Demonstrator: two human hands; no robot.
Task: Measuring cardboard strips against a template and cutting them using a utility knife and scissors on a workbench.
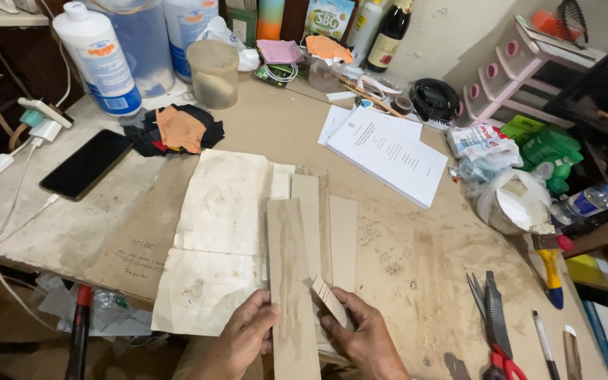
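Left hand (pixel 242 336) grips a long cardboard strip (pixel 291 281). Right hand (pixel 362 336) pinches a small card piece (pixel 330 298) just beside it, over the table (pixel 416 260).

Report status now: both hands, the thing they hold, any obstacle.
Left hand gripping long cardboard strip. Right hand holding small cardboard piece. More strips lie beside; nothing blocking.

I saw a long, stained cardboard strip (pixel 291 281) lying lengthwise on the table (pixel 416 260), a small lined cardboard piece (pixel 330 299) tilted against its right edge.

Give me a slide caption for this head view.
Left hand and right hand hold cardboard strips over a cluttered workbench.
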